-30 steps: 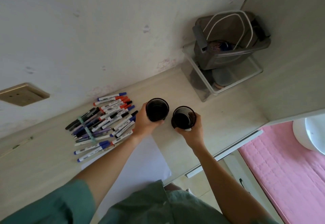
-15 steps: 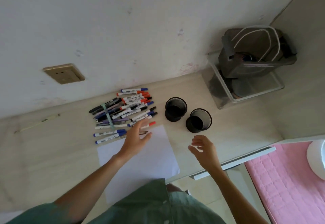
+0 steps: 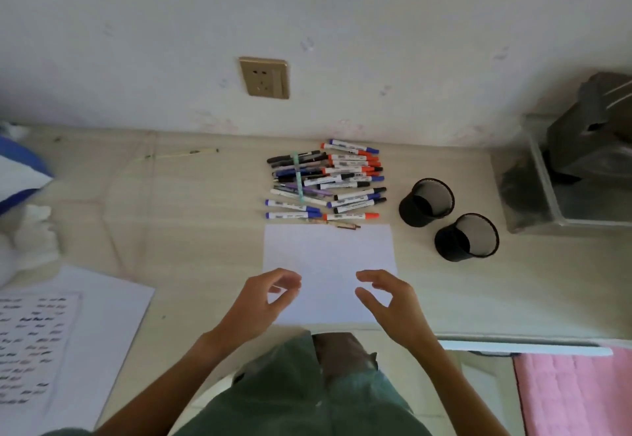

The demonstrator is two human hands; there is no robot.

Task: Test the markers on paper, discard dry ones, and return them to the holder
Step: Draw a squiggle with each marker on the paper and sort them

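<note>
A pile of several markers (image 3: 326, 182) with blue, red and black caps lies on the desk near the wall. A blank white sheet of paper (image 3: 328, 251) lies just in front of the pile. Two black mesh holders (image 3: 427, 201) (image 3: 466, 237) stand to the right of the sheet, with nothing visible inside them. My left hand (image 3: 265, 302) hovers over the sheet's near left edge, fingers loosely curled, holding nothing. My right hand (image 3: 390, 302) hovers over the near right edge, also empty and loosely curled.
A sheet covered with marker test strokes (image 3: 37, 343) lies at the near left. Crumpled white tissue (image 3: 34, 237) sits at the left edge. A clear tray (image 3: 533, 193) with a grey bag (image 3: 595, 131) stands at the right. A wall socket (image 3: 265, 77) is above the markers.
Both hands have let go of the two holders and drawn back toward me over the sheet. The camera has swung left, showing the marked sheet and tissue.
</note>
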